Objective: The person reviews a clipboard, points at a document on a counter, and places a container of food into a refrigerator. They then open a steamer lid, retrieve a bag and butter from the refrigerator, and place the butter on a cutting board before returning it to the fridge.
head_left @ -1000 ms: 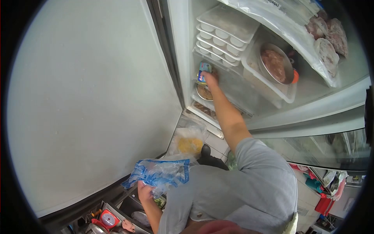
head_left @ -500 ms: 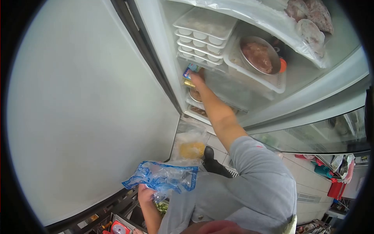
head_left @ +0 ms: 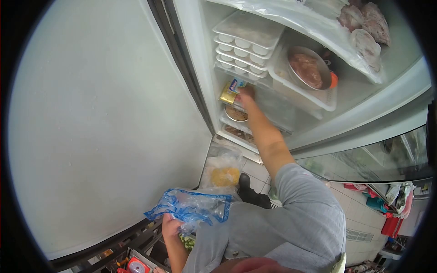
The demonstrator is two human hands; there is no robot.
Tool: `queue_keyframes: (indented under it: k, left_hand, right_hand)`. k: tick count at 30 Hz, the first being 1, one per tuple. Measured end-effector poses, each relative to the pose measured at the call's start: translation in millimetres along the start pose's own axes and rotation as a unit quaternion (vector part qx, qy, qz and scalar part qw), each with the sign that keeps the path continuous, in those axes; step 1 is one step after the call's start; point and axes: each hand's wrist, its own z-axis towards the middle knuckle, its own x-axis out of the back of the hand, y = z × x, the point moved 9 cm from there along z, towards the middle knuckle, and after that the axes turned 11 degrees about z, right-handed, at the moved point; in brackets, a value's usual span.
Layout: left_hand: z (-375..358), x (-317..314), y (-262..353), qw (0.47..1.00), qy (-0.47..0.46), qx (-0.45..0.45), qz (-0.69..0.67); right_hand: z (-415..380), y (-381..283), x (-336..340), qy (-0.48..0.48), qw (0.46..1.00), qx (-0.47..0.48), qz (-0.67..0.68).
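My left hand (head_left: 172,224) is closed around a crumpled clear plastic bag with blue print (head_left: 193,205), held in front of my body. My right arm reaches into the open refrigerator, where my right hand (head_left: 246,94) grips a small blue-and-white package (head_left: 236,85); its fingers are partly hidden. A gold-coloured packet (head_left: 227,94) lies on the shelf beside that package. Just below stands a round metal bowl with brownish food (head_left: 236,113). Above my right hand are stacked white lidded trays with round compartments (head_left: 248,38).
A metal bowl of raw meat (head_left: 307,68) sits in a white basket (head_left: 325,104). Bagged frozen meat (head_left: 366,45) fills the upper shelf. The refrigerator door (head_left: 104,123) spans the left. On the floor, a plastic bag with yellow contents (head_left: 224,176) lies near my boot (head_left: 250,193).
My right hand and the blue-and-white package have shifted slightly right, and more of the gold packet shows. The view has shifted a little too. My left hand keeps the bag in place.
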Motion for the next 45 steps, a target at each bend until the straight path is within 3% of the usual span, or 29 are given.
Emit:
queue_keyframes:
  k: [3, 6, 12, 14, 19, 21, 23, 25, 27, 29, 30, 31, 33, 34, 36, 38, 40, 41, 42, 43, 44, 45]
  left_hand:
    - [-2, 9, -12, 0.999, 0.004, 0.029, 0.013]
    - [-6, 9, -13, 0.999, 0.009, 0.035, -0.001]
    - [-8, 15, -19, 0.998, 0.051, 0.034, -0.003]
    - [-7, 13, -17, 0.998, 0.051, 0.034, -0.002]
    - [3, 15, -27, 0.999, 0.013, 0.047, -0.002]
    - [5, -3, -8, 0.999, -0.006, 0.037, -0.022]
    - [13, -24, 12, 0.999, -0.028, 0.007, -0.017]
    - [16, -20, 13, 0.999, -0.039, 0.004, 0.006]
    - [33, -11, -6, 0.998, -0.053, 0.021, 0.041]
    - [46, -28, 10, 0.998, -0.053, -0.016, 0.022]
    - [58, -26, 5, 0.998, -0.058, -0.016, 0.022]
    - [64, -24, 3, 0.998, -0.06, -0.015, 0.023]
    - [70, -37, 14, 0.995, -0.089, -0.041, 0.027]
    - [75, -37, 14, 0.992, -0.112, -0.049, 0.037]
    - [78, -48, 25, 0.986, -0.143, -0.067, 0.055]
    - [71, -63, 43, 0.981, -0.162, -0.081, 0.073]
    - [73, -65, 47, 0.977, -0.162, -0.097, 0.098]
    - [74, -67, 48, 0.975, -0.162, -0.105, 0.11]
    - [76, -67, 49, 0.974, -0.156, -0.114, 0.121]
    - [77, -66, 49, 0.972, -0.148, -0.122, 0.132]
    - [78, -65, 50, 0.971, -0.139, -0.13, 0.142]
    - [80, -64, 49, 0.971, -0.141, -0.126, 0.146]
  right_hand:
    - [2, -13, 24, 0.087, 0.993, 0.007, 0.08]
    - [27, -12, 40, 0.098, 0.992, 0.08, -0.012]
    - [-34, -20, 49, 0.084, 0.984, 0.032, -0.155]
    - [-71, -1, 55, 0.11, 0.993, 0.03, -0.029]
    - [-93, 13, 59, 0.102, 0.995, 0.009, 0.015]
    - [-70, 17, 56, 0.03, 0.996, 0.01, -0.085]
    - [-105, -37, 43, 0.05, 0.932, 0.047, -0.355]
    - [-114, -54, 35, 0.056, 0.827, 0.24, -0.506]
    - [-168, -64, 32, 0.022, 0.813, 0.301, -0.497]
    - [-227, -54, 13, -0.198, 0.817, 0.232, -0.489]
    - [-276, -67, 6, -0.263, 0.808, 0.246, -0.465]
    - [-334, -84, -3, -0.33, 0.795, 0.257, -0.44]
    - [-425, -137, -16, -0.353, 0.79, 0.21, -0.455]
    - [-436, -146, -19, -0.376, 0.734, 0.315, -0.47]
    - [-492, -210, -29, -0.378, 0.706, 0.395, -0.449]
    - [-557, -292, -37, -0.303, 0.592, 0.586, -0.462]
    - [-607, -386, -45, -0.19, 0.568, 0.672, -0.436]
    - [-643, -435, -51, -0.111, 0.433, 0.786, -0.427]
    - [-648, -493, -58, -0.085, 0.407, 0.825, -0.383]
    - [-646, -549, -62, 0.03, 0.499, 0.76, -0.416]
    - [-661, -593, -71, 0.088, 0.365, 0.842, -0.388]
    - [-669, -633, -81, 0.15, 0.446, 0.8, -0.371]
